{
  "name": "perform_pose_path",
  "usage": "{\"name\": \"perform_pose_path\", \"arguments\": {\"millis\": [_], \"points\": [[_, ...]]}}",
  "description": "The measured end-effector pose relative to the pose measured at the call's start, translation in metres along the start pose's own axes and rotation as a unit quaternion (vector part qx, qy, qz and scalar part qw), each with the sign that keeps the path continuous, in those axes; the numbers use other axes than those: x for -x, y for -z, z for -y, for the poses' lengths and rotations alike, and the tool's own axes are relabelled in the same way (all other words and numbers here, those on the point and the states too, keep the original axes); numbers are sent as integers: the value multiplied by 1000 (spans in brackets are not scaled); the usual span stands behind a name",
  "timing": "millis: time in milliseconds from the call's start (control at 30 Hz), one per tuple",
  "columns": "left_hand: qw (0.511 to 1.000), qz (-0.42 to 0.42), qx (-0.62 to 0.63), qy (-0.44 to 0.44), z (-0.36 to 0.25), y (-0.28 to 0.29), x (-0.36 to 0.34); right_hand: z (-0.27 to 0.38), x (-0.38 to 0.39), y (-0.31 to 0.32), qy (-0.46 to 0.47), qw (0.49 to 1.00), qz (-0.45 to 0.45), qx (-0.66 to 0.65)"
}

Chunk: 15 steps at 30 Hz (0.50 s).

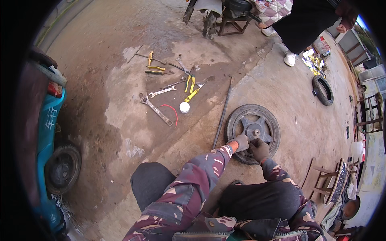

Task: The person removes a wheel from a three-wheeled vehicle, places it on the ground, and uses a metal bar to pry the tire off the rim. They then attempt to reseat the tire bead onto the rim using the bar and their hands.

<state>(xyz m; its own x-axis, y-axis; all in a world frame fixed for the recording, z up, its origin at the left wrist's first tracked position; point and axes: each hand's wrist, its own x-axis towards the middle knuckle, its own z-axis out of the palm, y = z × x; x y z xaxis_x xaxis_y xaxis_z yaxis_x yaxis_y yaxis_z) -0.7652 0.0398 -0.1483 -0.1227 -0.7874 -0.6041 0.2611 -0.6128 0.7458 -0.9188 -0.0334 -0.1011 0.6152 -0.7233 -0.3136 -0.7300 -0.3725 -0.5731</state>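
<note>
A black wheel with its tyre (272,120) lies flat on the concrete, with a star-shaped hub and an axle hole in its middle. My left hand (241,142), in a grey glove, is closed at the near left part of the rim, next to a spoke. Close beside it, my gloved right hand (260,150) has its fingers curled down at the hub's near side. What either hand grips is hidden by the gloves. A long dark metal bar (224,113) lies just left of the wheel.
Left of the bar lie an adjustable wrench (156,109), an open-end spanner (163,91), yellow-handled pliers (190,83), a screwdriver (194,93), a white round tub (184,107) and a red strip (173,111). A loose tyre (323,90) is at right. A person (299,30) stands beyond; a teal vehicle (50,136) is at left.
</note>
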Motion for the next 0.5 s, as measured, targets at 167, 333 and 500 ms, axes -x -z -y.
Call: {"name": "perform_pose_path", "arguments": {"millis": [167, 333, 500], "points": [[1000, -14, 8, -5, -1, -1, 7, -13, 2, -1, -30, 999, 4, -16], [1000, -17, 9, -18, 3, -1, 5, -1, -6, 25, 112, 984, 106, 87], [999, -23, 18, -30, 13, 0, -5, 7, -10, 22, 32, 992, 117, 16]]}}
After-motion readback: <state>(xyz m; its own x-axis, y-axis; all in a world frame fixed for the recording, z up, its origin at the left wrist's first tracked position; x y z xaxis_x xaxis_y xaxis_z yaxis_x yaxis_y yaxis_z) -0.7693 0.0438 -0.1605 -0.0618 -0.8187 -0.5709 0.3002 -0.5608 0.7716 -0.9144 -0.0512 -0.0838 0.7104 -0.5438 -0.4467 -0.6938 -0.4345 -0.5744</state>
